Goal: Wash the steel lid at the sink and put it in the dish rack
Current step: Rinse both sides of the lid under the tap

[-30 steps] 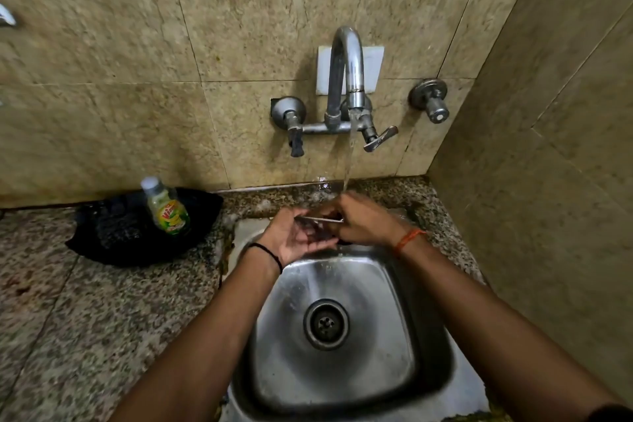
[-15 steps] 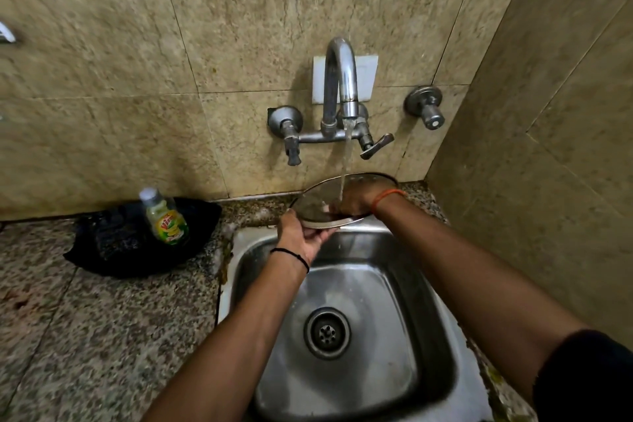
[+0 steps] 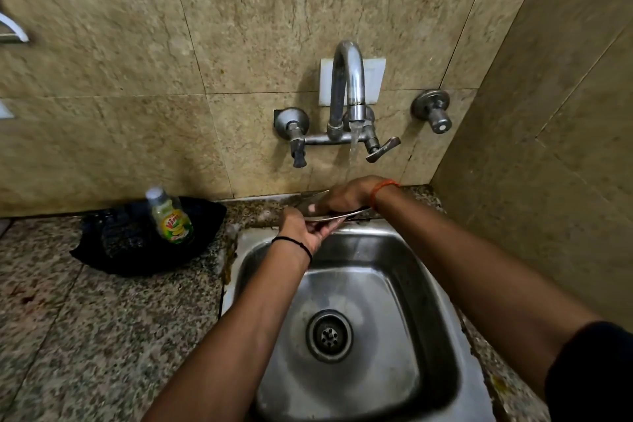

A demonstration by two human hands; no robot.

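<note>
So the thin round steel lid (image 3: 320,212) sits nearly edge-on at the back rim of the square steel sink (image 3: 435,301), right under the running chrome wall tap (image 3: 347,92). Left hand (image 3: 303,231) grips its near-left edge from below; right hand (image 3: 349,195) lies on top, fingers pressed to the face. No dish rack in sight, so I'd guess rinsing isn't done.
</note>
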